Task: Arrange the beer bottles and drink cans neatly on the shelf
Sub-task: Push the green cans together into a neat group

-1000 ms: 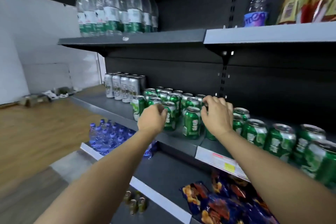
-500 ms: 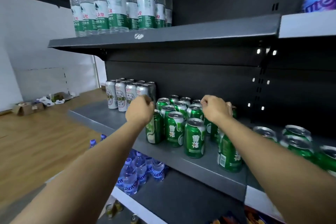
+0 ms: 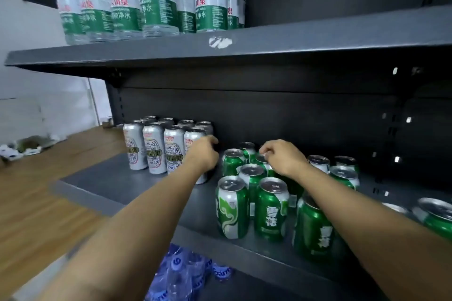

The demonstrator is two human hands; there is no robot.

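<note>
While both arms reached over the shelf (image 3: 117, 183), the left hand (image 3: 204, 155) curled its fingers around a silver can (image 3: 195, 139) at the right end of the silver row. The right hand (image 3: 281, 157) pinched the top of a green can (image 3: 263, 162) in the middle of the green cans (image 3: 252, 193), which stood just beside the silver ones.

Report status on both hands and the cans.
Left hand on a silver can, grip unclear. Right hand pinching a green can top. Nothing blocking.
</note>
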